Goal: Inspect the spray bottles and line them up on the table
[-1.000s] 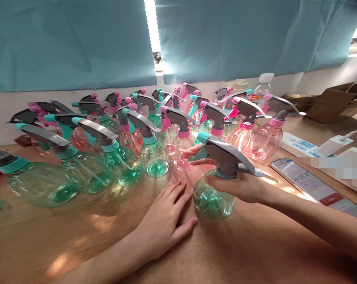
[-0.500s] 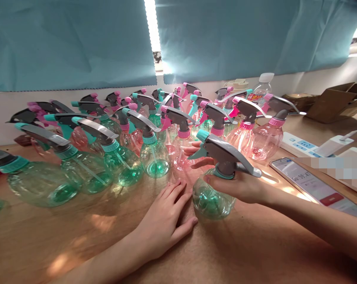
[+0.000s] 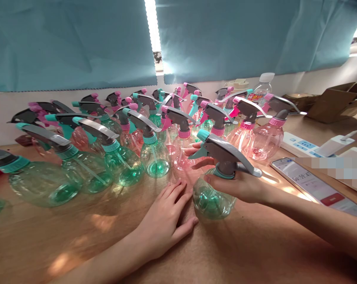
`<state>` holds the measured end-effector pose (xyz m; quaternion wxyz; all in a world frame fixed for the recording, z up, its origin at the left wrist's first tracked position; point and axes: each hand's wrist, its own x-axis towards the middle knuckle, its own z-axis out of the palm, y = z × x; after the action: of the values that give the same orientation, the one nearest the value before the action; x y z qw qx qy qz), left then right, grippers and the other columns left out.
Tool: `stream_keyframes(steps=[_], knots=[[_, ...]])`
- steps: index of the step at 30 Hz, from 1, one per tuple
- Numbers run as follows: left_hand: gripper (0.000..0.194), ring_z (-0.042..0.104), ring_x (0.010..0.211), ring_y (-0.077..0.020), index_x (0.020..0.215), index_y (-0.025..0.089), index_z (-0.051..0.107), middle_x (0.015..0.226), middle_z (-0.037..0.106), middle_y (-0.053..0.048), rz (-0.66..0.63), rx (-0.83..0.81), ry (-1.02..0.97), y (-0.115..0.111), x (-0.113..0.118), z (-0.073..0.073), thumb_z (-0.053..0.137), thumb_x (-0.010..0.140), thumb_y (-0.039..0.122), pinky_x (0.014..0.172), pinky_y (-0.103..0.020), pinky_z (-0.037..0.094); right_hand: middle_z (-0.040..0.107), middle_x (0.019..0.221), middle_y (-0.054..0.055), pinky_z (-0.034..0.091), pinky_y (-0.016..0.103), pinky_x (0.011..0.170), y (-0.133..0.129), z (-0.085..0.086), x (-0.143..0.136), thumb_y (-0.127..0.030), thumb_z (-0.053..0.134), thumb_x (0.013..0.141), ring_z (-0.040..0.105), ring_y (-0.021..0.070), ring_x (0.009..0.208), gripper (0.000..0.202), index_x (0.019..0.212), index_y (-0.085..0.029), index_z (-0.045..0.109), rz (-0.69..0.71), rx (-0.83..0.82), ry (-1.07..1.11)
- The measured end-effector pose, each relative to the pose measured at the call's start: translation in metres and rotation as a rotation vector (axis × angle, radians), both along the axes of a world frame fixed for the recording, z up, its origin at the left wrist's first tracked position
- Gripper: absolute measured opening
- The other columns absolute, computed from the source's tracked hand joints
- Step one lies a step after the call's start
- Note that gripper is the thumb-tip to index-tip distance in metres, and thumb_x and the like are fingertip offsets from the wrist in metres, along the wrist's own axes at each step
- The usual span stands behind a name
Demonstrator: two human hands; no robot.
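Observation:
A green see-through spray bottle (image 3: 212,199) with a grey and teal trigger head is in front of me, right of centre. My right hand (image 3: 240,185) grips it at the neck, thumb on the near side and the other fingers reaching out behind the trigger. Flat on the tabletop to the left of that bottle lies my left hand (image 3: 162,223), open, fingers spread and holding nothing. Closest beyond the hands stand a green spray bottle (image 3: 155,161) and a pink spray bottle (image 3: 183,152).
Several more green and pink spray bottles crowd the wooden table (image 3: 86,244) in rows. On the right are a phone (image 3: 317,185) showing a timer, a white power strip (image 3: 303,145) and an open cardboard box (image 3: 337,102). A blue curtain (image 3: 77,43) hangs behind.

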<state>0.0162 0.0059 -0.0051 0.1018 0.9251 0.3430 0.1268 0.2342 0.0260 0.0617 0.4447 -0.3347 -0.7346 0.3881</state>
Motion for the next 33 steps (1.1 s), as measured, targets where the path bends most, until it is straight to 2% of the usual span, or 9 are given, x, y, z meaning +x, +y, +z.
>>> stream_keyframes(steps=[8,13,15,18,21,25,27,29,33], knots=[[0.053,0.030,0.140,-0.0335,0.139,0.014,0.047,0.150,0.038,-0.018,0.001,-0.002,-0.014,0.0002,-0.0004,-0.0009,0.053,0.095,0.043,0.113,-0.054,0.029,0.062,0.127,0.005,0.056,0.027,0.066,-0.0005,-0.0011,0.0011,-0.013,0.053,0.080,0.067,0.0171,0.092,0.047,0.125,-0.023,0.049,0.063,-0.030,0.052],[0.053,0.030,0.140,-0.0332,0.139,0.015,0.046,0.150,0.039,-0.018,0.003,0.003,-0.010,-0.0007,-0.0009,-0.0016,0.052,0.096,0.044,0.113,-0.053,0.029,0.063,0.127,0.005,0.055,0.028,0.065,0.0000,-0.0016,0.0017,-0.012,0.052,0.080,0.066,0.0136,0.079,0.048,0.126,-0.024,0.049,0.047,-0.016,0.015],[0.052,0.031,0.140,-0.0338,0.138,0.014,0.047,0.149,0.040,-0.018,-0.001,0.008,-0.016,-0.0010,-0.0009,-0.0016,0.052,0.096,0.044,0.112,-0.054,0.030,0.063,0.125,0.006,0.056,0.029,0.068,-0.0001,0.0002,0.0005,-0.015,0.053,0.079,0.067,0.0146,0.080,0.046,0.124,-0.024,0.050,0.033,-0.022,0.012],[0.052,0.031,0.139,-0.0344,0.138,0.013,0.048,0.149,0.040,-0.019,-0.003,0.013,-0.018,-0.0010,-0.0006,-0.0011,0.052,0.096,0.043,0.112,-0.055,0.030,0.067,0.111,0.006,0.055,0.031,0.070,-0.0011,0.0043,-0.0016,-0.019,0.055,0.075,0.067,0.0187,0.086,0.040,0.115,-0.024,0.055,-0.021,-0.043,0.001],[0.053,0.031,0.140,-0.0339,0.139,0.012,0.047,0.148,0.040,-0.019,-0.004,0.010,-0.004,-0.0006,-0.0003,-0.0003,0.052,0.096,0.043,0.112,-0.053,0.030,0.067,0.091,0.004,0.054,0.030,0.064,-0.0026,0.0073,-0.0021,-0.018,0.053,0.069,0.064,0.0181,0.077,0.034,0.102,-0.024,0.060,-0.066,-0.053,-0.018],[0.053,0.031,0.140,-0.0327,0.140,0.014,0.045,0.149,0.041,-0.017,0.001,0.014,0.003,0.0000,-0.0001,-0.0004,0.051,0.096,0.044,0.113,-0.052,0.030,0.058,0.073,-0.001,0.043,0.025,0.049,-0.0037,0.0068,0.0000,-0.017,0.052,0.067,0.046,0.0103,0.053,0.026,0.091,-0.023,0.059,-0.136,-0.038,-0.057],[0.053,0.031,0.140,-0.0321,0.140,0.016,0.045,0.149,0.040,-0.016,0.006,0.016,-0.002,0.0002,-0.0001,-0.0008,0.050,0.096,0.045,0.113,-0.052,0.030,0.050,0.064,-0.004,0.036,0.024,0.045,-0.0039,0.0064,0.0008,-0.018,0.052,0.069,0.039,0.0092,0.049,0.023,0.091,-0.023,0.057,-0.146,-0.034,-0.106],[0.053,0.030,0.141,-0.0315,0.141,0.017,0.044,0.150,0.039,-0.016,0.009,0.014,0.000,0.0003,-0.0002,-0.0009,0.050,0.096,0.045,0.113,-0.052,0.030,0.049,0.064,-0.004,0.036,0.023,0.048,-0.0040,0.0065,0.0010,-0.019,0.052,0.071,0.044,0.0107,0.054,0.021,0.092,-0.022,0.055,-0.125,-0.018,-0.118],[0.054,0.030,0.140,-0.0312,0.141,0.015,0.043,0.149,0.040,-0.017,0.005,0.013,0.014,0.0003,-0.0001,-0.0005,0.051,0.097,0.045,0.113,-0.052,0.030,0.056,0.072,-0.002,0.042,0.024,0.053,-0.0042,0.0066,0.0025,-0.020,0.053,0.072,0.054,0.0130,0.063,0.017,0.089,-0.022,0.054,-0.113,-0.014,-0.108]])
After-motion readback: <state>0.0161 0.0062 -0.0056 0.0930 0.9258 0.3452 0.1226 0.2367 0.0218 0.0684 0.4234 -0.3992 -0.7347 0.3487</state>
